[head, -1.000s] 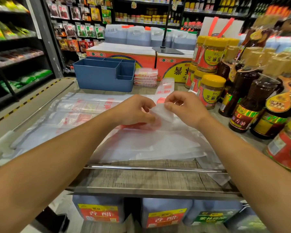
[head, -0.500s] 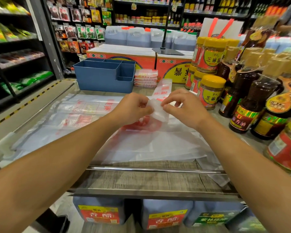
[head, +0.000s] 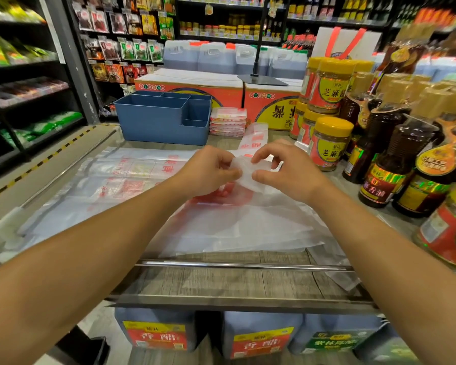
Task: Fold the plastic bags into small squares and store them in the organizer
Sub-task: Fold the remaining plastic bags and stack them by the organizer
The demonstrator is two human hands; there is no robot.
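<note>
Head view: left hand [head: 211,171] and right hand [head: 287,169] meeting dead centre, fingers of both pinched on the top edge of a clear plastic bag [head: 244,227]. Bag body spread flat on the table [head: 221,280] toward six o'clock. More flat bags [head: 108,180] out at nine o'clock. Blue organizer [head: 163,119] up at eleven o'clock, well apart from both hands. Stack of folded squares [head: 228,121] just beside the organizer at twelve o'clock. Yellow-lidded jars [head: 329,146] at two o'clock.
</note>
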